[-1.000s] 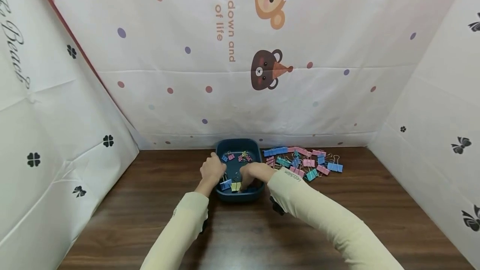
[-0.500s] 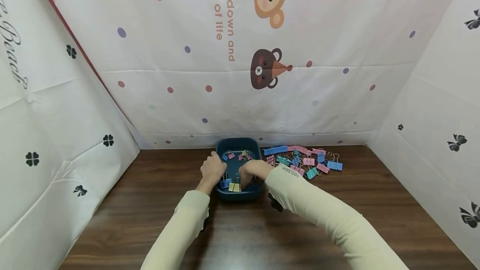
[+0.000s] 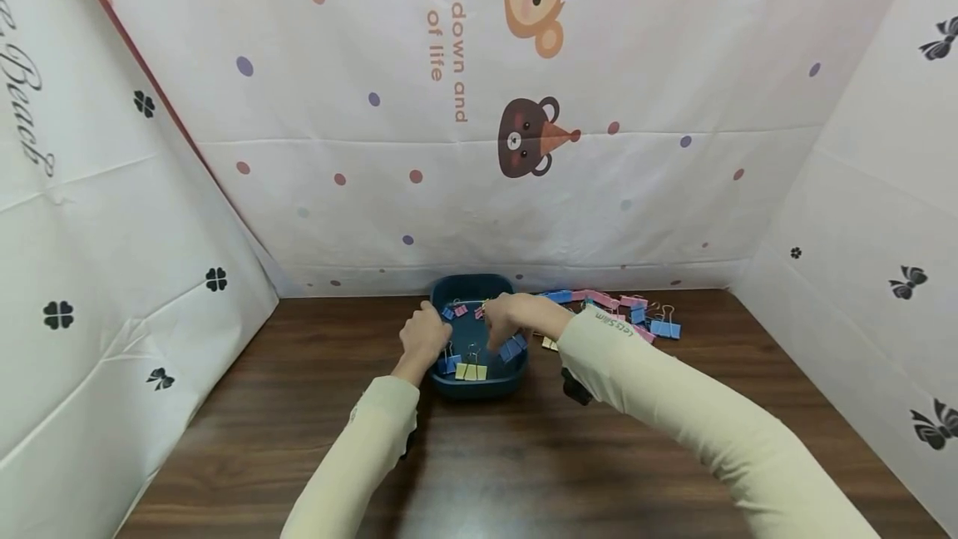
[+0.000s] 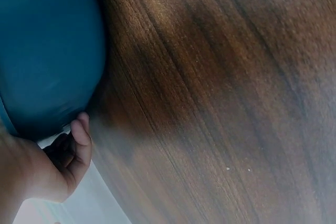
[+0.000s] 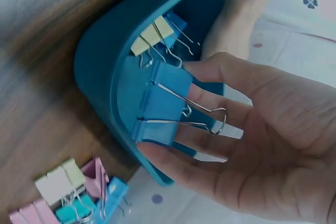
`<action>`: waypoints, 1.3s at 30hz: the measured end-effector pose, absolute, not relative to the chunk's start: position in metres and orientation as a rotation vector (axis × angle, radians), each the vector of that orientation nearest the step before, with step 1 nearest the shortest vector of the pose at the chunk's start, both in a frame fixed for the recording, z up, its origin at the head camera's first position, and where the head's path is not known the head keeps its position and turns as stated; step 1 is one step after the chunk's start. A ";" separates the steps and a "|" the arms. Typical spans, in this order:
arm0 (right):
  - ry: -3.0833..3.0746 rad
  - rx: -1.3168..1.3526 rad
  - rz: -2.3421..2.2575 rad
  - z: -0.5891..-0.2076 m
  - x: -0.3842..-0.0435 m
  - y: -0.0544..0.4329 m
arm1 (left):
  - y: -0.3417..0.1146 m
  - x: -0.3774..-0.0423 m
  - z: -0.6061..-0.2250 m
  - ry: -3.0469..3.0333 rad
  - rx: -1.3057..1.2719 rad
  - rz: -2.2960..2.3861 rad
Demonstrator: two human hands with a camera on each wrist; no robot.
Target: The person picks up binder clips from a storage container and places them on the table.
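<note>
A dark blue plastic bin [image 3: 480, 390] stands against the backdrop. My left hand [image 3: 423, 338] grips its left wall; in the left wrist view the fingers [image 4: 80, 150] curl at the wall's outside. My right hand [image 3: 516, 316] is over the bin's right side, pinching a large blue binder clip [image 5: 165, 100] between thumb and fingers. The clip's wire handles point toward the palm. At the bin's front lie a yellow binder clip [image 3: 471, 372] and another blue binder clip [image 3: 448, 365]. Small pink and blue clips [image 3: 454, 311] lie at its back, partly covered by my right hand.
To the bin's right a loose pile of pink, blue and teal binder clips [image 3: 665, 328] lies on the wooden table [image 3: 479, 472], partly behind my right forearm. Yellow and pink clips [image 5: 60, 182] lie close beside the bin. A printed cloth [image 3: 359, 215] hangs right behind.
My right hand has risen from the bin's front and moved back and right, and a blue binder clip now shows in its fingers. The left hand stays on the bin's wall.
</note>
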State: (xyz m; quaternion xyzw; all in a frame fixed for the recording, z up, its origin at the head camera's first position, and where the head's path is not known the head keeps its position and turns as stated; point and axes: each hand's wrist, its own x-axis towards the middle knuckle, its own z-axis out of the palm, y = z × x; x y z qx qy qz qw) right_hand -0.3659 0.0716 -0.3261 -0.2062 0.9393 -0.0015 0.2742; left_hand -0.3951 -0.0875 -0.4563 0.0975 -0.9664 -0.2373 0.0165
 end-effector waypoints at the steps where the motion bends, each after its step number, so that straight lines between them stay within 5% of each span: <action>1: 2.551 -0.561 -0.011 -0.324 -0.366 0.074 | -0.088 -0.395 -0.456 -3.003 0.302 -0.738; 13: 2.735 -0.571 -0.071 -0.332 -0.368 0.119 | -0.097 -0.393 -0.457 -3.007 0.311 -0.723; 39: 2.752 -0.491 -0.214 -0.412 -0.361 0.164 | -0.087 -0.396 -0.455 -3.010 0.323 -0.705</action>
